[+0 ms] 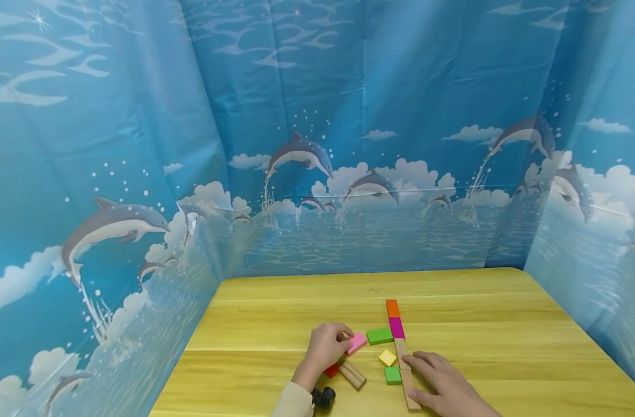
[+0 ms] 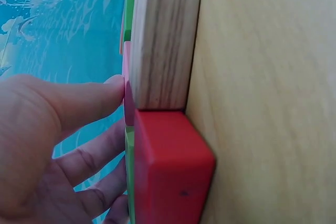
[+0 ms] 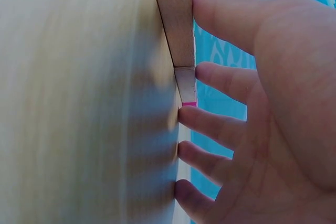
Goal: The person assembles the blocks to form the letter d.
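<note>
My left hand (image 1: 325, 346) has its thumb and fingers at a pink block (image 1: 357, 343), gripping it by its left end. In the left wrist view, the thumb tip meets that block beyond a red block (image 2: 173, 161) and a grooved wooden block (image 2: 165, 40). A straight line of blocks runs away from me: orange (image 1: 392, 308), magenta (image 1: 397, 328), then two plain wooden ones, the nearer wooden block (image 1: 408, 391) closest to me. Along its right side lies my right hand (image 1: 442, 382), fingers spread, with thumb and index fingertips touching the wooden blocks.
Between the hands lie a long green block (image 1: 380, 336), its right end near the line, a yellow block (image 1: 387, 358) and a small green block (image 1: 393, 375). A black object (image 1: 324, 398) sits by the left wrist. A dolphin-print curtain (image 1: 369, 231) surrounds the wooden table (image 1: 505, 324).
</note>
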Demonstrator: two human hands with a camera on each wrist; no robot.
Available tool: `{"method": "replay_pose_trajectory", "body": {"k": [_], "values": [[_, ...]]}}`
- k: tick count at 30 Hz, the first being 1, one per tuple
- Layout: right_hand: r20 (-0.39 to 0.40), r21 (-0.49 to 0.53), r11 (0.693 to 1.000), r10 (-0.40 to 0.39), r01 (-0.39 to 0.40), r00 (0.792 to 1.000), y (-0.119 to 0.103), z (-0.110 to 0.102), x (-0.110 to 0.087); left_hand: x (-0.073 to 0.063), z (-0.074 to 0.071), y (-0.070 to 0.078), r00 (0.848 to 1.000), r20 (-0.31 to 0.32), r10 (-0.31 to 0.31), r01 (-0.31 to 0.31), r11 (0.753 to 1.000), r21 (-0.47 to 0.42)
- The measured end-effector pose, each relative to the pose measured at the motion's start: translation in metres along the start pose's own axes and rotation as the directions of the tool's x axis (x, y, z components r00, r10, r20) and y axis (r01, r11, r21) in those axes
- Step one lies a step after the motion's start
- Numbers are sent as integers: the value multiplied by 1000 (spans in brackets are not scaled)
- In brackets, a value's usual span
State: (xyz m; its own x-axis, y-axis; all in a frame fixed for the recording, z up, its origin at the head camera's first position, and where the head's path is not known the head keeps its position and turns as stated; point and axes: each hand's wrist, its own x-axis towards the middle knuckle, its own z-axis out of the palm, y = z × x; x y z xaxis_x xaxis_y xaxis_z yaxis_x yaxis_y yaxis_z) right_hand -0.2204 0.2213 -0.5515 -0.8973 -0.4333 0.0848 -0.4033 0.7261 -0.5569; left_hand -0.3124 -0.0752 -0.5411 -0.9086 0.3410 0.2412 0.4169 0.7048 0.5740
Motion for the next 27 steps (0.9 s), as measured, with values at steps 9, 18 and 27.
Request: {"method": "replay_pose_trajectory", "body": {"k": [9,18,27], "values": [[7,23,1000,1,-1,1000,2,1,1,-2,1,1,1000,9,-16,16,1000,-7],[15,35,999,-1,0,1000,5,2,1,-4,8,0,1000,-29,-11,12,999,38],[-1,20,1000,-7,7,1000,5,3,2,-4,9,-2,998,-68,16,-11,998,68]]}}
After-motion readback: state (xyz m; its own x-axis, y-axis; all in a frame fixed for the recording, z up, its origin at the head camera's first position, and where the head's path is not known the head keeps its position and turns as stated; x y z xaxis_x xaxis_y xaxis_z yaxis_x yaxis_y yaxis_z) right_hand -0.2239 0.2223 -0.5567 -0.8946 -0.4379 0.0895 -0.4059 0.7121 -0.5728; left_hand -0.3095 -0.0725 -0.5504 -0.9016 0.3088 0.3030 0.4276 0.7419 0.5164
